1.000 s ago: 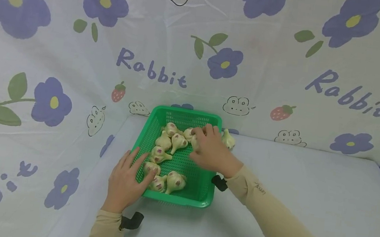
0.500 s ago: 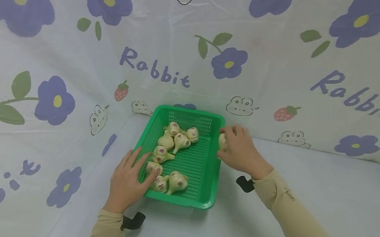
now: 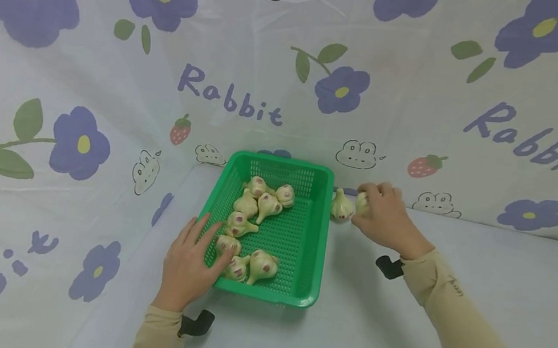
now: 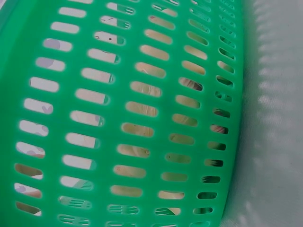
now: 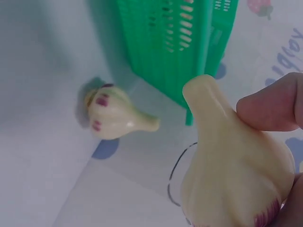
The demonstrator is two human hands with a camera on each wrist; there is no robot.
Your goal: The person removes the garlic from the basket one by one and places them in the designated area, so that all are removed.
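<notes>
My right hand (image 3: 383, 215) pinches a pale garlic bulb (image 5: 232, 165) between thumb and fingers, to the right of the green basket (image 3: 313, 247). A second garlic bulb (image 3: 342, 206) with purple marks lies on the table between that hand and the basket; the right wrist view shows this loose bulb (image 5: 111, 113) beside the basket wall. My left hand (image 3: 191, 264) rests over the basket's left rim with its fingers spread, the thumb close to several garlic bulbs (image 3: 263, 265) inside. The left wrist view is filled by the slotted basket wall (image 4: 109, 137), with pale bulbs behind it.
More garlic bulbs (image 3: 268, 205) lie along the left and far parts of the basket. A white table (image 3: 395, 336) stretches around it. Behind and to the left hangs a printed cloth (image 3: 253, 39) with purple flowers, meeting the table just past the basket.
My right hand has lifted a garlic bulb out of the basket and carried it right, past the rim and beyond the loose bulb. The left hand has stayed on the rim.
</notes>
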